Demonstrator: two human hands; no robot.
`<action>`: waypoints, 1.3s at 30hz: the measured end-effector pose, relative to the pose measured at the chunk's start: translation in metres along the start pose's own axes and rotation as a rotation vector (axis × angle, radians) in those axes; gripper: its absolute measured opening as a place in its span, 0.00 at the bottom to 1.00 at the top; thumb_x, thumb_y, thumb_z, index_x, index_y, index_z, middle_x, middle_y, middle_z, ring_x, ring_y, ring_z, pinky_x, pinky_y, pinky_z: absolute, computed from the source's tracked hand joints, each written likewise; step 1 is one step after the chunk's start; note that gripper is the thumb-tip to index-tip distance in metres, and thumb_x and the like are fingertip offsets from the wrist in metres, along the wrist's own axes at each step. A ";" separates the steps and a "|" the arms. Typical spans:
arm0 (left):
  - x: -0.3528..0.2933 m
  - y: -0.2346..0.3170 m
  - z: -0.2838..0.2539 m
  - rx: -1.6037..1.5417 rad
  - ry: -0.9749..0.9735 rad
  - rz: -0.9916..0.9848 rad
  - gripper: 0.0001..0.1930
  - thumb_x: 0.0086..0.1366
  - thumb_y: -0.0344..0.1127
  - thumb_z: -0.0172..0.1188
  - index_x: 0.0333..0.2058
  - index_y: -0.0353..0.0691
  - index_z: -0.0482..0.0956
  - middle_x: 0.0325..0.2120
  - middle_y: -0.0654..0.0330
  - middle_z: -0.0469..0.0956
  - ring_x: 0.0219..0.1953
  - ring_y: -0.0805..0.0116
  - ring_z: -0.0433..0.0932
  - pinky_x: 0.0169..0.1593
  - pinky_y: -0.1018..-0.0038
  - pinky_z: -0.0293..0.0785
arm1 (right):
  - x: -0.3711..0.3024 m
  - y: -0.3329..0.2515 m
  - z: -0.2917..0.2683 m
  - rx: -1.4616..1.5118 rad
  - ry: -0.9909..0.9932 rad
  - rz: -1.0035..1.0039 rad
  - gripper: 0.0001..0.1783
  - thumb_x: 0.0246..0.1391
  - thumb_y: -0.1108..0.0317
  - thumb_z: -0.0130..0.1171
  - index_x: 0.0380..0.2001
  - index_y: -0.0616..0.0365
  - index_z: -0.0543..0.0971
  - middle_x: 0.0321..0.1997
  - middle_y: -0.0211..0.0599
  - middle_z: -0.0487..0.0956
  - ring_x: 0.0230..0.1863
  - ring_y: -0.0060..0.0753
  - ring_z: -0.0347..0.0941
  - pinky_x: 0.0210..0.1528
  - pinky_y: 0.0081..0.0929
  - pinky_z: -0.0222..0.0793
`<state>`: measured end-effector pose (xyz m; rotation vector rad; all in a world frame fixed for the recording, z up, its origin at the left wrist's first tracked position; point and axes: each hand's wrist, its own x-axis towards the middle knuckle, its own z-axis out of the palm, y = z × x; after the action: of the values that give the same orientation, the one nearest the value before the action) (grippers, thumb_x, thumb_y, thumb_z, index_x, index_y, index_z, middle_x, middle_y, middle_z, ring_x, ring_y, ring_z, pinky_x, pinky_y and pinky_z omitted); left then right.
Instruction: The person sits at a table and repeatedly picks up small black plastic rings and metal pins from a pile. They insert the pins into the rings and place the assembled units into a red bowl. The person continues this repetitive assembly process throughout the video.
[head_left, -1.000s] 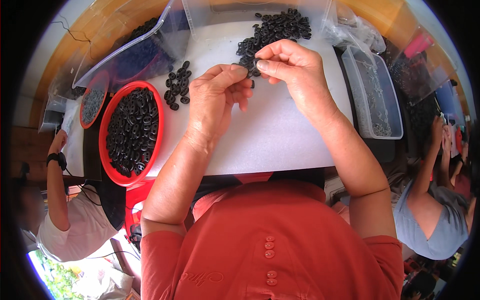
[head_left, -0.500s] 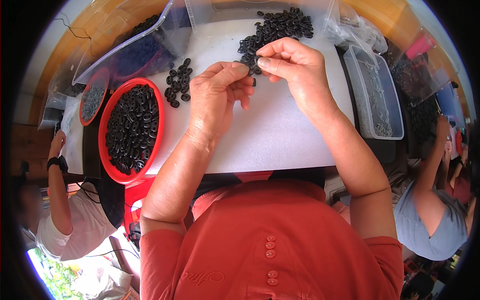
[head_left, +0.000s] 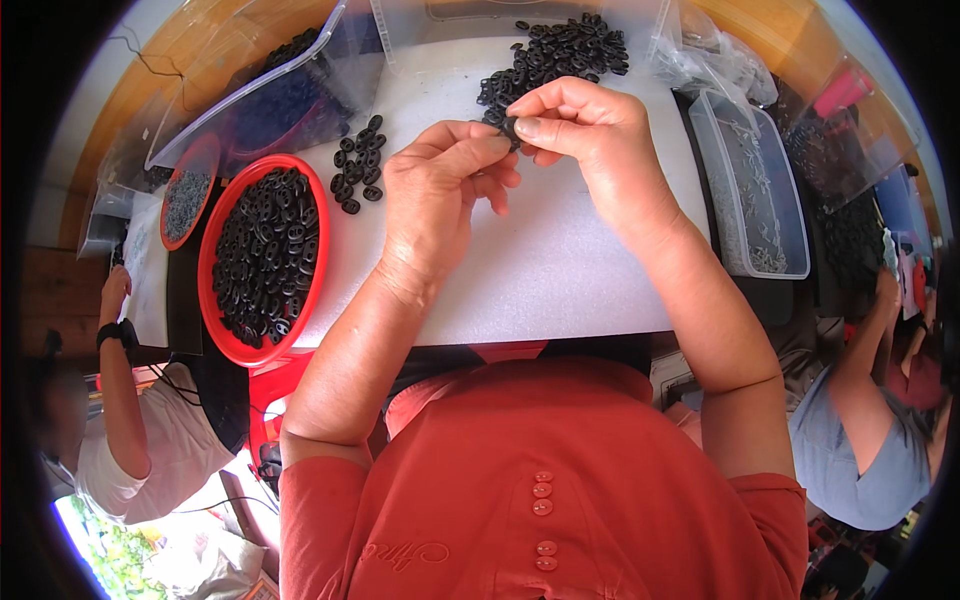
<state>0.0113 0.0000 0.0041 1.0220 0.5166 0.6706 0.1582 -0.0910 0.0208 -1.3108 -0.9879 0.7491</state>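
In front of me, above the white work surface, my two hands meet at the fingertips. My right hand pinches a small black part between thumb and forefinger. From the other side my left hand closes on it with thumb and forefinger, its other fingers curled loosely below. The fingers cover most of the part. Just beyond lies a large heap of black oval pieces with holes in them. A smaller cluster of the same pieces is left of my left hand.
To the left stands a red basin full of black pieces, beside a smaller red bowl of grey bits. A clear tray with small pale parts is at right. Clear bins line the back. Co-workers sit on both sides.
My left hand has shifted slightly right, and its fingertips now touch the part at my right fingertips. My right hand has barely moved.
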 end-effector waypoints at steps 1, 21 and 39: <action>0.000 -0.001 0.001 -0.024 -0.012 0.010 0.08 0.60 0.25 0.63 0.37 0.27 0.77 0.29 0.51 0.80 0.27 0.65 0.80 0.24 0.75 0.74 | 0.001 -0.002 -0.003 0.006 -0.006 0.014 0.08 0.54 0.73 0.61 0.38 0.61 0.82 0.34 0.31 0.82 0.36 0.21 0.76 0.38 0.21 0.71; -0.009 -0.005 0.011 0.183 -0.130 0.260 0.17 0.55 0.16 0.65 0.45 0.28 0.77 0.31 0.58 0.79 0.29 0.74 0.76 0.27 0.79 0.74 | 0.002 -0.010 -0.025 -0.062 -0.299 0.129 0.13 0.60 0.59 0.58 0.29 0.58 0.79 0.24 0.26 0.77 0.27 0.19 0.73 0.32 0.18 0.68; -0.011 -0.001 0.009 0.242 -0.188 0.315 0.15 0.53 0.17 0.67 0.41 0.28 0.78 0.31 0.56 0.81 0.28 0.75 0.77 0.25 0.81 0.73 | 0.002 -0.009 -0.028 -0.090 -0.382 0.032 0.14 0.60 0.59 0.60 0.27 0.59 0.78 0.20 0.27 0.75 0.23 0.17 0.71 0.26 0.16 0.65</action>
<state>0.0096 -0.0134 0.0078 1.3971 0.2774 0.7923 0.1840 -0.1026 0.0310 -1.2885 -1.3196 1.0130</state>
